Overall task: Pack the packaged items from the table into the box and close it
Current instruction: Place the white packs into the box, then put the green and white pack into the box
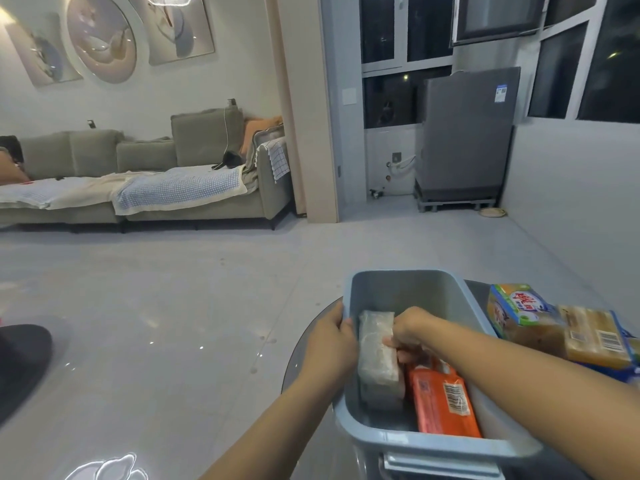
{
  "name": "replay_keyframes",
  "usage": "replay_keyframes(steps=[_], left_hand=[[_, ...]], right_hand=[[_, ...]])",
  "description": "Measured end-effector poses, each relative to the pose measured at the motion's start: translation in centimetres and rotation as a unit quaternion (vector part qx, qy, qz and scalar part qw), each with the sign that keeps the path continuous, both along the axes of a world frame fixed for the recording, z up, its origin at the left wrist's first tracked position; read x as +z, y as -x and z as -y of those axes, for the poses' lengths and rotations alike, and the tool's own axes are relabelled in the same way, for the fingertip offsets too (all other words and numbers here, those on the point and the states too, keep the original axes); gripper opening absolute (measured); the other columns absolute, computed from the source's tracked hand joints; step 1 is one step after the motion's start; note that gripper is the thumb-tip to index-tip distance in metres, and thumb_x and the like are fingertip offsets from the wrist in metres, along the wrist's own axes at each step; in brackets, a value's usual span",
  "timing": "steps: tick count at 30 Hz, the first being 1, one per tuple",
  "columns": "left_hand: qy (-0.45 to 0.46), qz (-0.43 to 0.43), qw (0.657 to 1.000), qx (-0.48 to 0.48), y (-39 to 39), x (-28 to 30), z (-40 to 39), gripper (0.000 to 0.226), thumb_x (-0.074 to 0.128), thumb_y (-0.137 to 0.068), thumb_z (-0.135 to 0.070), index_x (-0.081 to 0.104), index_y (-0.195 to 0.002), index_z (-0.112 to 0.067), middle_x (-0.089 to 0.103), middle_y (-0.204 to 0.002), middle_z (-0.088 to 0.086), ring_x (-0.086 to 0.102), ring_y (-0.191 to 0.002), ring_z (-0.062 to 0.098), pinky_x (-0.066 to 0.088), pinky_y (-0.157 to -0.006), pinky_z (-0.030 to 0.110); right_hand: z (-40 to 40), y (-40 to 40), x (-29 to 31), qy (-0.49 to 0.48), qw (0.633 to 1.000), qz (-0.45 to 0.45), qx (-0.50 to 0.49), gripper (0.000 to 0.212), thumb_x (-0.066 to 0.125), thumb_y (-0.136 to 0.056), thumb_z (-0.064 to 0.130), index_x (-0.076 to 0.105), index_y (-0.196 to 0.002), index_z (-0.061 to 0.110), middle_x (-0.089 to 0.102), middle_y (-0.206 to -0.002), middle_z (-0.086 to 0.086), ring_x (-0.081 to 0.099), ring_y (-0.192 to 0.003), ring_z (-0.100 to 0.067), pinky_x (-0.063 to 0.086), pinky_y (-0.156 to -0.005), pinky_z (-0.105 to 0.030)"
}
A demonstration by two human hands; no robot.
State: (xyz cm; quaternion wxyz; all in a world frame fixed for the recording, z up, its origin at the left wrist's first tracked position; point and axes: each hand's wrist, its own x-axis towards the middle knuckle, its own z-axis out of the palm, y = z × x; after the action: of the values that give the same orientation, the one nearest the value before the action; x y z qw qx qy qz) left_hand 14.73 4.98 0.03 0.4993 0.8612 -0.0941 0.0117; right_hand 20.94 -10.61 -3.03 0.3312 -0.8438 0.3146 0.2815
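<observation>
Glass table mostly hidden; left hand grips box; right hand fingers clamp clear pack.

A pale blue-grey box is holding an orange packet and a speckled grey-white pack; a yellow-and-blue carton is showing red lettering.

Dark round table carries grey box; packaged items beside it.
</observation>
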Motion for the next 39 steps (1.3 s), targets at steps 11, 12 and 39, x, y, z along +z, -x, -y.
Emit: replay_keyframes(steps=[11,12,39], left_hand=[[-0.002,0.029,0.999,0.023,1.2,0.5,-0.1,0.026,0.042,-0.094,-0.021,0.056,-0.077,-0.008,0.055,-0.067,0.0,0.046,-0.067,0.019,0.034,-0.056,0.029],[-0.005,0.027,0.999,0.023,1.4,0.7,-0.1,0.027,0.042,-0.094,-0.021,0.056,-0.077,-0.006,0.053,-0.066,0.0,0.045,-0.067,0.019,0.034,-0.058,0.029],[0.125,-0.042,0.971,-0.199,12.0,0.1,18.4,0.029,0.047,-0.091,-0.008,0.055,-0.1,-0.035,0.058,-0.09,-0.026,0.057,-0.081,-0.018,0.041,-0.06,-0.005]], right_hand=[[0.4,4.7,3.4,-0.129,0.969,0.211,0.011,0.031,0.059,-0.088,0.017,0.058,-0.114,0.001,0.062,-0.085,-0.01,0.059,-0.063,-0.018,0.054,-0.058,-0.025],[0.6,5.5,3.9,-0.149,0.956,0.25,0.015,0.032,0.059,-0.088,0.015,0.056,-0.118,0.003,0.062,-0.086,-0.009,0.061,-0.061,-0.016,0.054,-0.05,-0.021],[16.4,23.7,2.7,-0.166,0.884,0.425,-0.104,0.022,0.06,-0.085,0.005,0.068,-0.086,0.026,0.069,-0.075,0.002,0.063,-0.06,-0.011,0.048,-0.057,-0.024]])
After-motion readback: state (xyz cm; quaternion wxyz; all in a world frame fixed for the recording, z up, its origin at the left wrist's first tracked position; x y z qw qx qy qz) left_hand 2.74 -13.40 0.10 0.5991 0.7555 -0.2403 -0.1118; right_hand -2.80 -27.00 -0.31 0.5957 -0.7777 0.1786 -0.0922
